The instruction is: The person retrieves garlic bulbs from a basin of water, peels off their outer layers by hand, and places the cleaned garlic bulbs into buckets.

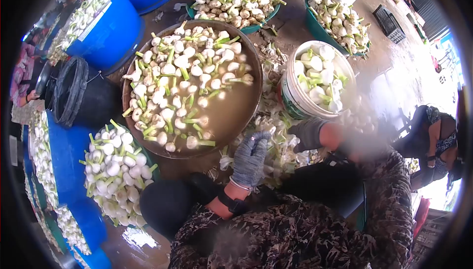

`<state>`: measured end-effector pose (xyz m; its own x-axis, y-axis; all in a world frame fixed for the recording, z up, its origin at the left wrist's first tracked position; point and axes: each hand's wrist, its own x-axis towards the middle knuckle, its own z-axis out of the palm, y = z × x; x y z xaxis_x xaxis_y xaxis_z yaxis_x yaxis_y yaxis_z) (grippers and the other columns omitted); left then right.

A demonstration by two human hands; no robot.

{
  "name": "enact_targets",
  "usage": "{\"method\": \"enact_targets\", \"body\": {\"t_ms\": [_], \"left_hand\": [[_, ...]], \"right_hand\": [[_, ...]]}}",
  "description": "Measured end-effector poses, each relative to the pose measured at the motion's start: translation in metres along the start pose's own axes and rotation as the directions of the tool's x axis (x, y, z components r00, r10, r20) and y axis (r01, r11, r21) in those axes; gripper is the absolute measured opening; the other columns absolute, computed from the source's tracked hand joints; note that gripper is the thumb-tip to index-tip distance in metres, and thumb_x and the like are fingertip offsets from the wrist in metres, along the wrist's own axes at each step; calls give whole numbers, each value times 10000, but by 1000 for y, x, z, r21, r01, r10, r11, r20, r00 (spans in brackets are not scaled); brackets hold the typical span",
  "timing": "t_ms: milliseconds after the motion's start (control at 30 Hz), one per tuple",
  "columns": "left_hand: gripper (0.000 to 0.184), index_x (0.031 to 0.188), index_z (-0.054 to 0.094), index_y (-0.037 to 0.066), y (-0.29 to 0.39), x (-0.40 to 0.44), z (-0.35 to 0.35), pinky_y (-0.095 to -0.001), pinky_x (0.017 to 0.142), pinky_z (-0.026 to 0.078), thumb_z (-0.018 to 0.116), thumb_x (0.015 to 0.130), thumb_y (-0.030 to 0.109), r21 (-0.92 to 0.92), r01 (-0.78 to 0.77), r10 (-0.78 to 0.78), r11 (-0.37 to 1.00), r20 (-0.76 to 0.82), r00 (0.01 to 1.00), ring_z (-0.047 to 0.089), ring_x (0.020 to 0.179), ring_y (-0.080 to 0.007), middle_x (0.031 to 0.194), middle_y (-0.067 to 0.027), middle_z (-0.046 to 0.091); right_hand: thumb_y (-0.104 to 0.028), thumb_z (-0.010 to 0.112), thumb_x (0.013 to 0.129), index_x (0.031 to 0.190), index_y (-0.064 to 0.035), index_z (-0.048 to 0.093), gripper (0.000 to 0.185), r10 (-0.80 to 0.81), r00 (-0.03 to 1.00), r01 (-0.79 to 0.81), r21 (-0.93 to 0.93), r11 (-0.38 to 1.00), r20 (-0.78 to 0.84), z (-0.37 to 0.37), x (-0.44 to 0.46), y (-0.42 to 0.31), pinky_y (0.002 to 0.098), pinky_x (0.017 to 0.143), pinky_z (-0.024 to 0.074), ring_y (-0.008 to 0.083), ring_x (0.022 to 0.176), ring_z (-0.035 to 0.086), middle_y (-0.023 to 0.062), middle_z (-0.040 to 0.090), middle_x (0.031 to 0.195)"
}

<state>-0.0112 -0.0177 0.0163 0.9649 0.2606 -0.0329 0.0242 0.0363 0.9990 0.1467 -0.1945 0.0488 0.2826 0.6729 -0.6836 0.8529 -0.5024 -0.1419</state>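
Just off the round brown basin's near rim, head view: left hand, gloved in grey knit, fingers curled, cannot tell whether gripping anything. Below the smooth plastic bucket's near edge: right hand, fingers hidden, grip unreadable. Within basin and bucket: rounded, green-stemmed garlic bulbs.

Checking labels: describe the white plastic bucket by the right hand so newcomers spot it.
Find the wide, round brown basin of murky water and garlic. Right of it, just past the grey-gloved right hand, stands the white plastic bucket, full of bulbs. Its colour sets it apart from the dark-green plastic tub behind.
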Motion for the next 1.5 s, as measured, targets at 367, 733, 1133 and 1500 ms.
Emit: {"method": "enact_targets", "body": {"t_ms": [367, 733, 1133, 1500], "left_hand": [[177, 1092, 625, 9, -15, 4, -47, -294, 924, 469, 504, 970, 48, -217, 177, -211, 960, -145, 967, 594, 980, -128, 1067, -67, 644], [487, 1426, 337, 40, -14, 20, -49, -299, 967, 463, 519, 980, 109, -548, 187, -388, 815, -277, 879, 537, 1137, -158, 1341, -97, 479], [428, 1306, 474, 51, -1, 8, 3, -400, 916, 541, 615, 942, 229, -667, 297, -191, 683, 229, 955, 573, 1130, -247, 1255, -122, 542], [385, 1283, 483, 41, -16, -1, 8, -380, 910, 544, 609, 924, 99, -257, 132, -116, 957, 78, 990, 560, 1109, -220, 1223, -107, 556]], "right_hand": [[-403, 632, 829, 1162, -70, 630, 471, 182, 590, -274, 16, 961, -787, -28, 267, 27, 468, 924, 488, 354, 966, 652, 158, 687, 1020], [-249, 555, 930, 1157, -68, 624, 298, 60, 792, 164, 307, 938, -608, 28, 183, -17, 426, 757, 531, 338, 895, 663, 180, 676, 1054], [-167, 662, 863, 1061, -41, 648, 235, 692, 362, 366, 778, 511, -625, 31, -10, -69, 382, 765, 519, 320, 851, 659, 152, 685, 913], [-225, 677, 794, 857, -58, 623, 186, 565, 423, 60, 644, 763, -708, 32, -27, -87, 445, 689, 499, 379, 762, 618, 169, 625, 781]]}}
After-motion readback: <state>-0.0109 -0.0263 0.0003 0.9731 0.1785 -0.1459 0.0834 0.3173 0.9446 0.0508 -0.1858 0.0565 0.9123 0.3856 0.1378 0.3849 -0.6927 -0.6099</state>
